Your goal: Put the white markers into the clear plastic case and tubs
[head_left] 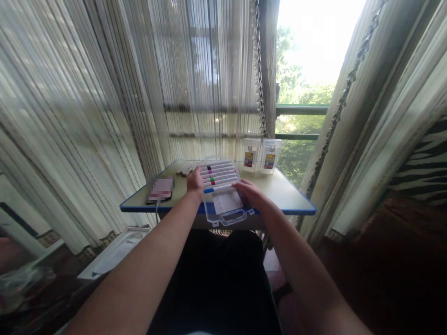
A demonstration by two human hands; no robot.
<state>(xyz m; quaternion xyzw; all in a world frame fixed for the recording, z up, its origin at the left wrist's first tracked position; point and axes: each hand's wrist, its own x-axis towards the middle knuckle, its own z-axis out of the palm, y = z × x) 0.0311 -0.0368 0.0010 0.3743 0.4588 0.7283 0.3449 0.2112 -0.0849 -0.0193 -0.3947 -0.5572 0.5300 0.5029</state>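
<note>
A clear plastic case [225, 204] lies on the small table [286, 193], its near end jutting over the front edge. Several markers [218, 176] with coloured caps lie in a row in its far part. My left hand [194, 182] rests against the left side of the case by the markers, fingers curled. My right hand [248, 191] lies on the right side of the case, fingers stretched toward the blue-capped marker. What the fingertips pinch is too small to tell.
A phone [160, 190] with a cable lies at the table's left. More loose markers [186, 168] lie behind my left hand. Two clear boxes [260, 156] with labels stand at the back by the window. Curtains hang close around; a white tray [115, 251] sits low left.
</note>
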